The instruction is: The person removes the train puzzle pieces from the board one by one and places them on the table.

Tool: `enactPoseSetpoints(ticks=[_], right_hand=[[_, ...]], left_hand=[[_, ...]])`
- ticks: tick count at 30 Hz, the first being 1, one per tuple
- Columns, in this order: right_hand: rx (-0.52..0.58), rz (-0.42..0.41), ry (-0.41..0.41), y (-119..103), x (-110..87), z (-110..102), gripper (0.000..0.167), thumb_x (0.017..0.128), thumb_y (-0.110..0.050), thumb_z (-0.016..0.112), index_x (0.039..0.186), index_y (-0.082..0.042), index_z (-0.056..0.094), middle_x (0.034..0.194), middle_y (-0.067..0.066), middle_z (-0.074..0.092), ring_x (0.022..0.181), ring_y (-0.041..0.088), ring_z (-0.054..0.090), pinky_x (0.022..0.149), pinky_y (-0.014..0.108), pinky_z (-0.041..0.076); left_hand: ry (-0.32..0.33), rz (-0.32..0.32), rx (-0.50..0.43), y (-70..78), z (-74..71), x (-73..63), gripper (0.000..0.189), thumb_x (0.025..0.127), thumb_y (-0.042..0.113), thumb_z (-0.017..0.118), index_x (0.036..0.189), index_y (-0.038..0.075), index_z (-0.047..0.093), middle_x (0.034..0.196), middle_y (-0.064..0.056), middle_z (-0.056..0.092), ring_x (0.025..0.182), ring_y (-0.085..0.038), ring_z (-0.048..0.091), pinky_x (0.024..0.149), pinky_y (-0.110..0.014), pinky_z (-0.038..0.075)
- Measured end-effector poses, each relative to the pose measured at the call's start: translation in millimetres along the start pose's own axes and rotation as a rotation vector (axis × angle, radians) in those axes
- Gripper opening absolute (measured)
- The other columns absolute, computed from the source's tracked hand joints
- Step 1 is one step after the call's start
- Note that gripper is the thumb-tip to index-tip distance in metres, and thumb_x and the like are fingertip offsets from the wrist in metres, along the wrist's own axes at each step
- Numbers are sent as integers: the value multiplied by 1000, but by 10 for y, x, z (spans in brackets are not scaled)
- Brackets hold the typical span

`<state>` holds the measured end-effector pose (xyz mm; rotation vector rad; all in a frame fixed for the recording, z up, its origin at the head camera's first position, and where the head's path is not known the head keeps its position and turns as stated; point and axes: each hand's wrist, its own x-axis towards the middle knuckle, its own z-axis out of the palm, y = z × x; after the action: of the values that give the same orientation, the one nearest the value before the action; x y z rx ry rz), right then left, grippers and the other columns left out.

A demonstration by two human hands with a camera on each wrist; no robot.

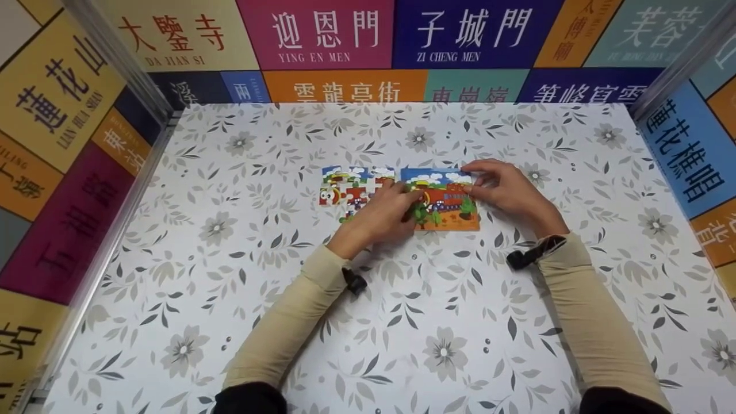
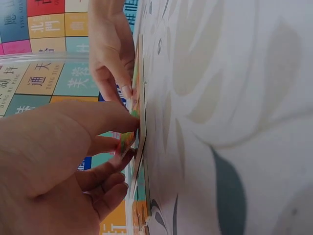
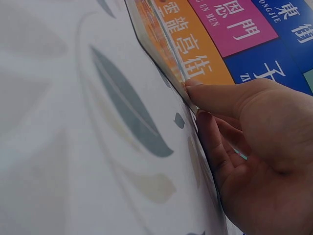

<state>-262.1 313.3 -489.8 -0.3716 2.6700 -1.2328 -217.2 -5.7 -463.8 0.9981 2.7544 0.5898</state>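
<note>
A picture board [image 1: 441, 218] printed with a red train, clouds and plants lies on the floral tabletop in the head view. My left hand [image 1: 382, 213] has its thumb and curled fingers at the board's left side. My right hand [image 1: 509, 187] holds the upper right edge; in the right wrist view its thumb [image 3: 215, 95] meets the board's edge. Left of the board is a partly covered jigsaw puzzle [image 1: 330, 195] with a similar train scene and white gaps. My left hand and forearm hide its lower right part. The left wrist view shows the board's thin edge [image 2: 143, 83] close to the table.
The white table [image 1: 230, 287] carries a grey leaf-and-flower pattern. Colourful panels with Chinese lettering [image 1: 328, 34] stand along its back and sides. A black wrist camera [image 1: 355, 283] sits on the left sleeve, another camera [image 1: 520, 259] on the right.
</note>
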Motion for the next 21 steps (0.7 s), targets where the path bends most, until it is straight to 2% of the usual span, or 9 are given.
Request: enactPoseSetpoints(ticks=[9, 14, 17, 21], right_hand=[[-2, 30, -1, -46, -8, 6, 46, 102, -26, 78, 147, -24, 68, 141, 5, 65, 105, 18, 66, 80, 22, 54], [-2, 33, 1, -46, -11, 11, 46, 102, -25, 78, 147, -23, 68, 139, 6, 66, 105, 20, 66, 80, 22, 54], [0, 26, 2, -35, -14, 13, 46, 102, -25, 79, 146, -23, 69, 143, 4, 64, 105, 20, 66, 80, 21, 54], [-1, 30, 8, -22, -21, 15, 45, 102, -27, 79, 146, -24, 69, 146, 3, 63, 105, 20, 65, 79, 21, 54]], left_hand=[[9, 44, 42, -86, -81, -62, 61, 102, 27, 74, 159, 12, 57, 134, -14, 66, 127, -31, 55, 111, -46, 46], [8, 68, 48, -159, -130, -125, 62, 102, 31, 77, 157, 11, 58, 126, -12, 69, 117, -28, 59, 100, -44, 51], [-1, 76, 44, -211, -153, -168, 63, 100, 33, 79, 156, 12, 59, 129, -11, 68, 115, -26, 61, 96, -42, 54], [13, 96, 47, -263, -191, -213, 59, 100, 33, 80, 153, 12, 63, 134, -10, 70, 118, -27, 65, 101, -44, 56]])
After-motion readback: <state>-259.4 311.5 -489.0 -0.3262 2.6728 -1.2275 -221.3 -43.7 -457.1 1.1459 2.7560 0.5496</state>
